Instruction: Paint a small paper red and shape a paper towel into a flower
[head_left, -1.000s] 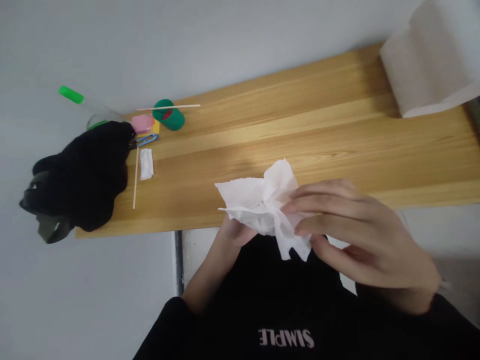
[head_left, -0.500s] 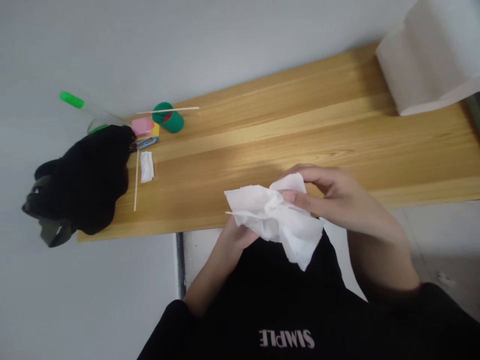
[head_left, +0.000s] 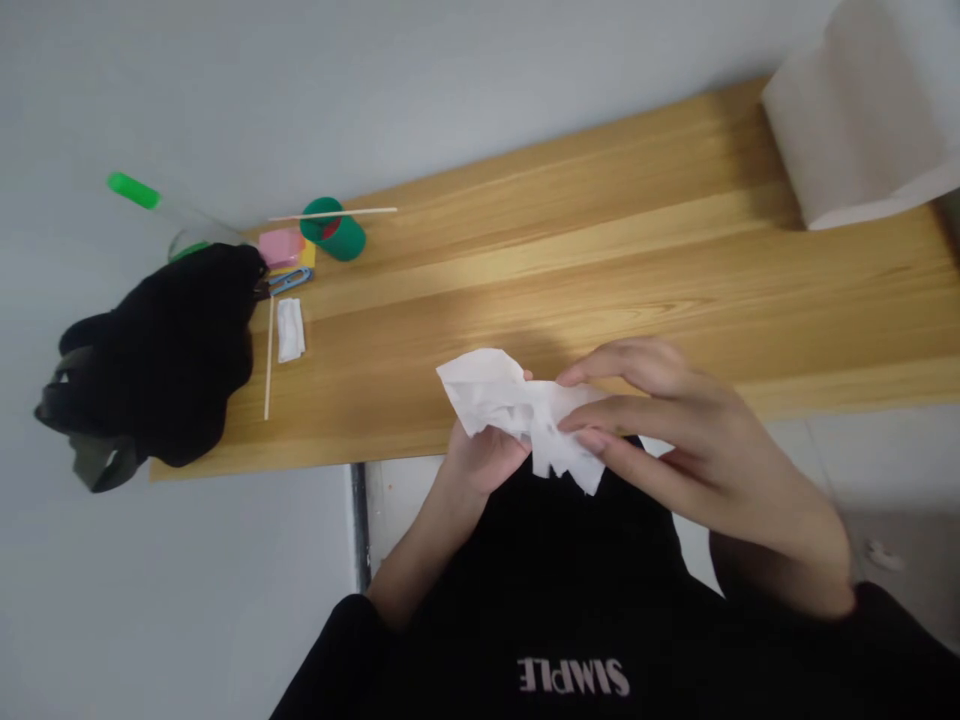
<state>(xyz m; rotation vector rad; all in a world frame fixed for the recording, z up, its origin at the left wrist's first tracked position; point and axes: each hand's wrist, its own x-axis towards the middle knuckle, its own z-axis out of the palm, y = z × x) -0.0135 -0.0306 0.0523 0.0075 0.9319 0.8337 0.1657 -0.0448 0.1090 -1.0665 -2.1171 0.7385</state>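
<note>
A crumpled white tissue is held up in front of my body, over the near edge of the table. From below, my left hand grips it; most of its fingers are hidden behind the tissue. My right hand comes in from the right, its thumb and fingertips on the tissue's right part. The tissue is bunched at the middle, with loose corners sticking out left and downward.
On the wooden table, a green cup has a thin stick across it. Nearby lie a pink block, a blue-handled tool, a folded white tissue, another stick and a black bag. A large white object stands at right.
My right hand has turned and spread its fingers more over the tissue. The tissue is bunched smaller, its long lower corner drawn up, and its left part lifted.
</note>
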